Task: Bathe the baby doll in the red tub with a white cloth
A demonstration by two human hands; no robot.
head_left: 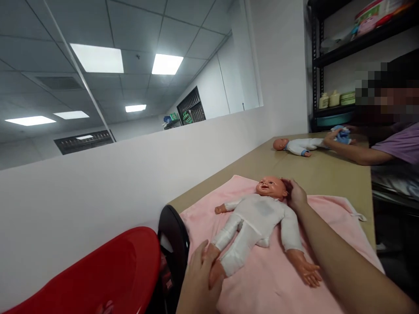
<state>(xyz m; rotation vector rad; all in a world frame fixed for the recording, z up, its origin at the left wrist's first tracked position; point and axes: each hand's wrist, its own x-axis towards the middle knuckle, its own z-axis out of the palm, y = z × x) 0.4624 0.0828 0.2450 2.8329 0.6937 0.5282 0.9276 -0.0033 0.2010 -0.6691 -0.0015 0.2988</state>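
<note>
A baby doll [258, 213] with a white cloth body lies face up on a pink towel [278, 281], its head toward the far side. At its feet, my left hand [200, 277] is closed around the lower legs. My right hand [296, 196] cups the side and back of the doll's head, its fingertips partly hidden behind it. Both of the doll's arms are spread out on the towel, and a greyish patch marks its chest.
A red plastic basin [121, 266] stands at the left, beside a black rounded object [173, 229]. Along the tan table [255, 168], another person's hands [334, 136] hold blue cloth at a second doll [299, 146]. Black shelving [369, 48] holds bottles behind.
</note>
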